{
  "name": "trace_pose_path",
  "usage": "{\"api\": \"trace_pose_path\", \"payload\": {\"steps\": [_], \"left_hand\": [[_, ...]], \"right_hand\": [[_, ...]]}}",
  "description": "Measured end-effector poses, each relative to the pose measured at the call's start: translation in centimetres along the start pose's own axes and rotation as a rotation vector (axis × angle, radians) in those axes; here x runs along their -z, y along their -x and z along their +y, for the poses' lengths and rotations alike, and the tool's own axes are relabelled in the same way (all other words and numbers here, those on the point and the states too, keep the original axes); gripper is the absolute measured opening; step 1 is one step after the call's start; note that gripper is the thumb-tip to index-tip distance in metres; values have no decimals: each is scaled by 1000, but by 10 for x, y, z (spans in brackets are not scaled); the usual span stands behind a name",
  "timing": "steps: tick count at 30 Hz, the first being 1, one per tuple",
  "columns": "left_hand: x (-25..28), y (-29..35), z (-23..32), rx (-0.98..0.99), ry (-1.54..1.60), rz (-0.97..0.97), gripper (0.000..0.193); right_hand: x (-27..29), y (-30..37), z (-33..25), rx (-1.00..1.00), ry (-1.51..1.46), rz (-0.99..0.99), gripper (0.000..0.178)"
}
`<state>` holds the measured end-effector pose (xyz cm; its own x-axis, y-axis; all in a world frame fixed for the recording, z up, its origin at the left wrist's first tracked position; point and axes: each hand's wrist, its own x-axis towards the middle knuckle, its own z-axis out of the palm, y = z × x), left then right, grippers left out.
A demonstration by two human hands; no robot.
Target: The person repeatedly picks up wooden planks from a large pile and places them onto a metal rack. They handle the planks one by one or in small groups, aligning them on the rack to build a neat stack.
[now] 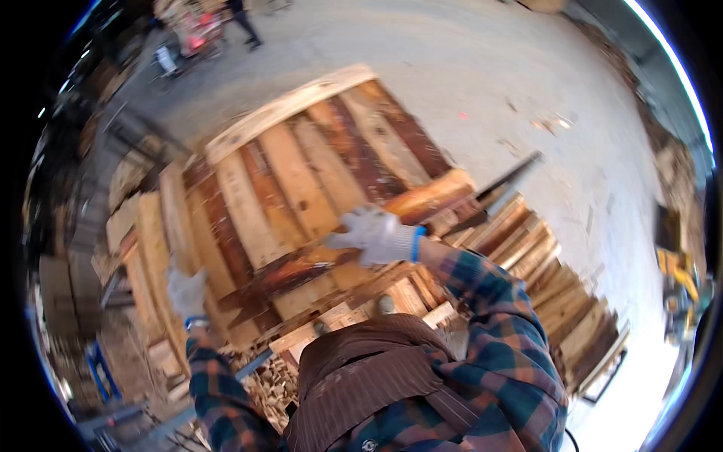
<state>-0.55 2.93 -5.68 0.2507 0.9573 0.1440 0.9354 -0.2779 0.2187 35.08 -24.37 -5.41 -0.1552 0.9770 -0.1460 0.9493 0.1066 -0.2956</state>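
A slatted panel of wooden boards [280, 173], pale and reddish-brown, lies in front of me with a pale crosspiece [297, 109] along its far end. My right hand [373, 235], in a pale glove with a blue cuff, is over the near bark-edged board [290, 271], fingers spread; whether it touches the wood I cannot tell. My left hand [186, 291], gloved too and slightly blurred, is by the long pale boards [154, 252] at the left. Its fingers look stretched out, and no object shows in it.
Stacked boards [576, 324] stand at the right, near a dark metal bar [512, 177]. Wood scraps [271, 388] lie low on the left, by a blue metal frame [102, 373]. Yellow equipment [678, 273] is far right; a person's leg [245, 24] shows at the back.
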Motion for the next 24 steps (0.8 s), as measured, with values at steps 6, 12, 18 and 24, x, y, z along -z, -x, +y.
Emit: {"api": "trace_pose_path", "payload": {"steps": [6, 12, 18, 24], "left_hand": [[26, -2, 21, 67, -137, -124, 90], [46, -17, -78, 27, 472, -203, 86], [68, -22, -168, 172, 365, -75, 99], [44, -46, -184, 171, 487, -258, 113]], "right_hand": [[-3, -10, 16, -88, -257, 54, 80], [32, -158, -115, -350, -599, 90, 91], [-29, -309, -200, -467, -670, 204, 104], [-57, -324, -192, -468, -1002, 273, 91]]}}
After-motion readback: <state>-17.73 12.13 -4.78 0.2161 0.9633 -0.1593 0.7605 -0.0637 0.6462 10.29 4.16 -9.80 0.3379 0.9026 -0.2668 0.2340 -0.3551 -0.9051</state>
